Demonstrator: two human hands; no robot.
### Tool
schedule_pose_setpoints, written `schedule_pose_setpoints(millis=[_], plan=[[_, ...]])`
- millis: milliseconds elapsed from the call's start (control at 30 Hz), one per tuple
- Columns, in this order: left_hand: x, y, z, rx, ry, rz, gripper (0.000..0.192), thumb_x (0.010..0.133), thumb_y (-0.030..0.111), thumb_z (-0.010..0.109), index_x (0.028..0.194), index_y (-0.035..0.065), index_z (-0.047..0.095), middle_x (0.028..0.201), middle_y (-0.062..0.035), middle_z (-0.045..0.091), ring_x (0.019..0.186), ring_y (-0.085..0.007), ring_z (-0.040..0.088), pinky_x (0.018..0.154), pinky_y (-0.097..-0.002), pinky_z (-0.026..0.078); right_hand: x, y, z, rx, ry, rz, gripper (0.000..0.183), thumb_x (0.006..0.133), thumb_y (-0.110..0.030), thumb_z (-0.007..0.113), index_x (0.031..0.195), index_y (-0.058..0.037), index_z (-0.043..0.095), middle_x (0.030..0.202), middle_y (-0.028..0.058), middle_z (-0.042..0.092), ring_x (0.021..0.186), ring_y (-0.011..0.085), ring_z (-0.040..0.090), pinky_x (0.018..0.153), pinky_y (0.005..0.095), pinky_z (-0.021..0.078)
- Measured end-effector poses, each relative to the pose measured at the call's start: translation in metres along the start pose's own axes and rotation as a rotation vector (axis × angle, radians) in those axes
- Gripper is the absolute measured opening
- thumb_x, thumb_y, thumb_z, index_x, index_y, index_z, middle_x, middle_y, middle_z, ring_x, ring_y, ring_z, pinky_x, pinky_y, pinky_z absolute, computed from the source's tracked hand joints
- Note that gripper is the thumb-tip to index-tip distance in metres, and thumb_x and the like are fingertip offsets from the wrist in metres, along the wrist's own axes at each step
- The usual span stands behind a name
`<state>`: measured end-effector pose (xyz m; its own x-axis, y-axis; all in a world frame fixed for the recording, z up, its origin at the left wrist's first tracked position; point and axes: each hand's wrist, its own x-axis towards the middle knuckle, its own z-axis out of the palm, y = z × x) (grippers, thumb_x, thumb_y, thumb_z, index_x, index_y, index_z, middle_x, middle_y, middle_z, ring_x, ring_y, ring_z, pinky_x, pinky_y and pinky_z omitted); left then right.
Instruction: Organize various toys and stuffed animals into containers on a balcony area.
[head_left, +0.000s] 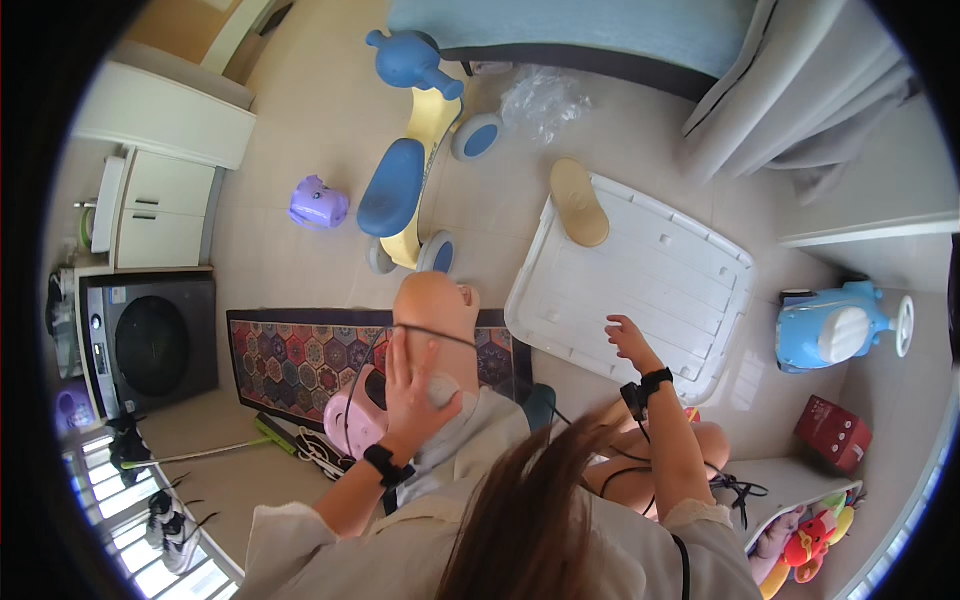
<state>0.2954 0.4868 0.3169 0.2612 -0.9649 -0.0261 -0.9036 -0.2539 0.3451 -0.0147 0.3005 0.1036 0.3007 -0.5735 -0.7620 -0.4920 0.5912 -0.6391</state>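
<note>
My left hand (416, 397) rests with spread fingers on something near my leg, beside a black cable; what lies under the palm is hard to tell. A pink plastic object (354, 420) is just left of it. My right hand (630, 341) is raised with fingers apart and holds nothing. It appears above the near edge of a large white plastic lid (637, 270), on which a tan insole-shaped piece (579, 202) lies at the upper left corner. Both wrists wear black bands with cables.
A blue and yellow ride-on toy (394, 187) stands ahead, with a purple bucket (319, 202) to its left and crumpled clear plastic (544, 101) behind. A patterned mat (300, 360), a washing machine (154, 341) and a mop (210, 452) are left; a blue toy car (832, 330) and red box (834, 435) right.
</note>
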Motion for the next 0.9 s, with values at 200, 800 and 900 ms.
schedule_pose_setpoints(millis=[200,800,900], plan=[[-0.007,-0.004,-0.013,-0.05,0.021,0.096,0.077,0.062,0.032,0.068,0.131,0.0161,0.036,0.14,-0.0229,0.013,0.12,-0.0502,0.023,0.097,-0.0525,0.028,-0.056,-0.035,0.014,-0.124,-0.006,-0.186,0.036,0.082,-0.022,0.056,0.113,-0.0054,0.05,0.087,0.0092,0.059,0.076,0.0149,0.052,0.066,0.0275,0.0426],[0.097,-0.367,-0.032,-0.626,0.484,-0.176,0.024,0.073,-0.001,0.057,0.097,0.0038,0.056,0.087,-0.0068,0.058,0.07,-0.0153,0.057,0.061,-0.0269,0.046,-0.149,-0.183,0.172,-0.715,-0.06,-1.008,0.05,0.075,0.0,0.058,0.121,-0.003,0.039,0.128,0.021,0.036,0.12,0.0357,0.034,0.1,0.0384,0.0292],[0.158,-0.471,0.003,-0.555,0.662,-0.375,0.034,0.068,0.003,0.062,0.102,0.0022,0.054,0.088,-0.01,0.058,0.077,-0.0201,0.057,0.067,-0.0312,0.046,-0.139,-0.199,0.184,-0.645,-0.038,-0.96,0.046,0.073,0.008,0.048,0.117,-0.0028,0.037,0.131,0.024,0.033,0.122,0.0354,0.034,0.099,0.04,0.0292]])
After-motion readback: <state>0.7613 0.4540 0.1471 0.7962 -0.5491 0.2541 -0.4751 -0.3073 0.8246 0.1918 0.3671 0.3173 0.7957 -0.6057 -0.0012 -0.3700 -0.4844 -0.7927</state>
